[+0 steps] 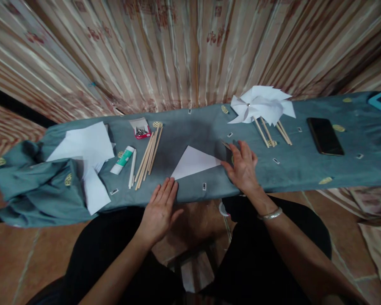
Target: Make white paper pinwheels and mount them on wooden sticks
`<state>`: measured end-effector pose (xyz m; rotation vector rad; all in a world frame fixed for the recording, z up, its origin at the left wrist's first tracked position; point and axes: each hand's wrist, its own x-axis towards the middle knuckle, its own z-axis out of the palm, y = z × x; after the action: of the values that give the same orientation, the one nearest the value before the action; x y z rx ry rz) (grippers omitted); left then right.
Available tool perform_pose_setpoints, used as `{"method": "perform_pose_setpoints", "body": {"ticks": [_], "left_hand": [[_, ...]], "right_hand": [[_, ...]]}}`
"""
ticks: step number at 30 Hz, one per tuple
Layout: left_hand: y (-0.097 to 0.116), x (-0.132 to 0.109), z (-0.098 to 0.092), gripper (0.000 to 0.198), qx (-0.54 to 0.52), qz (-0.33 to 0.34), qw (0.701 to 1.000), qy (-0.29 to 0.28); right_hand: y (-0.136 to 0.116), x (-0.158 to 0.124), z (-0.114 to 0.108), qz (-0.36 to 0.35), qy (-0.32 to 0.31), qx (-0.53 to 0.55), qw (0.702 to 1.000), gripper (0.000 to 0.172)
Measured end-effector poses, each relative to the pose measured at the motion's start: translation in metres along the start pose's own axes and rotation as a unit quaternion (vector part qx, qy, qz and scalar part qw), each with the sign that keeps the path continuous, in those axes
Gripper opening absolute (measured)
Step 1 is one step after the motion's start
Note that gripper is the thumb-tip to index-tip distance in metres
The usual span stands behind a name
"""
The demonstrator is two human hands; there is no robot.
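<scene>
A white paper (195,162) folded into a triangle lies flat on the cloth between my hands. My left hand (158,207) is open, fingers stretched out side by side and thumb apart, with its fingertips at the paper's left corner. At the right corner, the thumb of my right hand (244,166) touches or nearly touches the paper. The fingers of that hand are apart and reach forward over the cloth. A thin pointed metal tip (225,145) shows beside its index finger; the rest of that tool is hidden under the hand.
Left of the paper lie wooden sticks (149,156), a white pen (132,169), a glue stick (123,159), a box of metal pins (141,129) and white paper sheets (89,146). To the right are paper pinwheels (262,103) on sticks and a phone (325,136). A curtain (190,55) hangs behind.
</scene>
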<state>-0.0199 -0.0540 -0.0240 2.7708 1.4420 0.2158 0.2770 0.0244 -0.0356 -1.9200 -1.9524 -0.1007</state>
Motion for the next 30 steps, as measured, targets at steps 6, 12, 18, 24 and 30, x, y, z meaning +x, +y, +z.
{"method": "perform_pose_setpoints", "body": {"ticks": [6, 12, 18, 24, 30], "left_hand": [[-0.003, -0.018, -0.003, 0.07, -0.012, -0.011, 0.999, 0.029], [-0.003, -0.01, -0.003, 0.063, -0.112, -0.079, 0.985, 0.105], [0.001, 0.0, -0.005, 0.067, -0.169, -0.122, 0.971, 0.122], [0.005, 0.006, -0.011, 0.076, -0.167, -0.123, 0.966, 0.152], [0.027, 0.03, -0.042, 0.085, -0.066, -0.014, 0.973, 0.22]], "right_hand": [[-0.002, 0.003, 0.003, 0.012, 0.041, 0.058, 0.997, 0.048], [-0.004, 0.006, -0.004, -0.032, 0.021, 0.158, 0.987, 0.037], [-0.013, 0.002, -0.003, -0.075, -0.011, 0.17, 0.983, 0.026], [-0.015, 0.006, -0.014, -0.046, 0.009, 0.243, 0.969, 0.011], [-0.025, -0.001, -0.054, -0.037, 0.109, 0.171, 0.978, 0.009]]}}
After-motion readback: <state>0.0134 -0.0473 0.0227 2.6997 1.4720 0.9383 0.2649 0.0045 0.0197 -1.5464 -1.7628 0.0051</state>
